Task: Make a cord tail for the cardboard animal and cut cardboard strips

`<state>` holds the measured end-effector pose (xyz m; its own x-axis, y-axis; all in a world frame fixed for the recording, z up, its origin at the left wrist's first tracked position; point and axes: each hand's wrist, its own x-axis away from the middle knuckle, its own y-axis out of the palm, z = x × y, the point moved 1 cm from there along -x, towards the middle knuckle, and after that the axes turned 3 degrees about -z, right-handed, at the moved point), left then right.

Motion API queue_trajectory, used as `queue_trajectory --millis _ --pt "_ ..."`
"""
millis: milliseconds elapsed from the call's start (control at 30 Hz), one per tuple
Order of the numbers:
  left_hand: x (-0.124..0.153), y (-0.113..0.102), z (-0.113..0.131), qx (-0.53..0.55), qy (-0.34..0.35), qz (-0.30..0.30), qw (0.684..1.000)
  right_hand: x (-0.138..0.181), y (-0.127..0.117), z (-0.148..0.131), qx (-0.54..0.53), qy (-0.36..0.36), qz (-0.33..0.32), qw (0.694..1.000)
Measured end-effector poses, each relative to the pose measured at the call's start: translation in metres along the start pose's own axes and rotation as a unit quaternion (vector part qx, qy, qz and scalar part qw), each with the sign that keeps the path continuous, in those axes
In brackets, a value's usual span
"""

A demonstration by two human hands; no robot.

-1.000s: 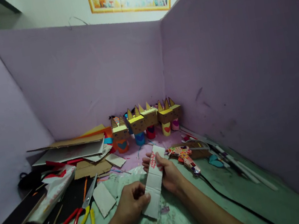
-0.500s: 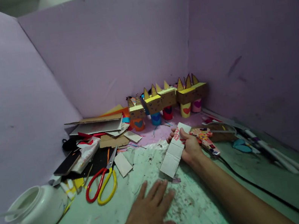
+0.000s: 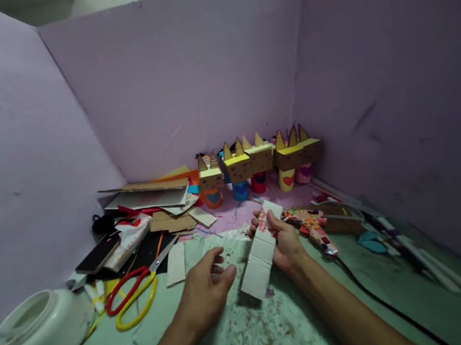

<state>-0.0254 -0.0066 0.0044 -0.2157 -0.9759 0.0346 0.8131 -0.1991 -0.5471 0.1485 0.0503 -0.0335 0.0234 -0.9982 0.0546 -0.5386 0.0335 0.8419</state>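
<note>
My right hand [image 3: 286, 240] grips a strip of white cardboard [image 3: 258, 265] with red print near its upper end, the thumb on top and the fingers beneath. Crease lines cross the strip, and its lower end tilts toward me. To the left of it, my left hand [image 3: 207, 285] hovers over the table with curled, parted fingers and nothing in them. Beside that hand lie a small white card piece [image 3: 176, 264] and scissors [image 3: 138, 294] with one red and one yellow handle. A glue gun [image 3: 314, 228] with a patterned wrap rests just beyond my right hand, its black cord trailing toward me.
Several cardboard cat-like figures [image 3: 236, 168] on coloured tubes stand at the back. Cardboard and paper sheets [image 3: 150, 197] are piled at the back left. A white pot [image 3: 44, 327] stands at the left. Rolled sticks [image 3: 427, 263] line the right wall [image 3: 405, 108].
My left hand has lifted from flat and spread on the table, curling its fingers and moving left and farther from me. My right hand still holds the cardboard strip, now slightly nearer me.
</note>
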Motion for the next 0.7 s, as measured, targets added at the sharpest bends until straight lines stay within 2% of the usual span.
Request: queue_trajectory --millis 100,167,233,367,567,700 --pt "-0.03 0.03 0.0 0.207 -0.045 -0.118 0.97 0.005 0.008 -0.002 -0.029 0.015 -0.001 0.999" --pt "-0.037 0.047 -0.001 0.286 -0.068 -0.195 0.936 0.007 0.012 -0.001 -0.03 0.016 -0.011 0.999" --pt "-0.035 0.059 -0.003 0.323 -0.073 -0.239 0.913 0.009 0.015 0.0 -0.019 0.016 -0.027 0.999" --pt "-0.022 0.068 -0.007 0.333 -0.073 -0.23 0.911 0.012 0.017 0.001 0.025 -0.002 -0.02 0.999" --pt "-0.009 0.07 0.005 0.309 -0.082 -0.213 0.923 0.014 0.017 0.002 -0.014 -0.059 0.018 0.998" --pt "-0.005 0.075 0.007 0.287 -0.1 -0.191 0.934 0.014 0.014 0.002 -0.004 -0.049 0.047 0.998"
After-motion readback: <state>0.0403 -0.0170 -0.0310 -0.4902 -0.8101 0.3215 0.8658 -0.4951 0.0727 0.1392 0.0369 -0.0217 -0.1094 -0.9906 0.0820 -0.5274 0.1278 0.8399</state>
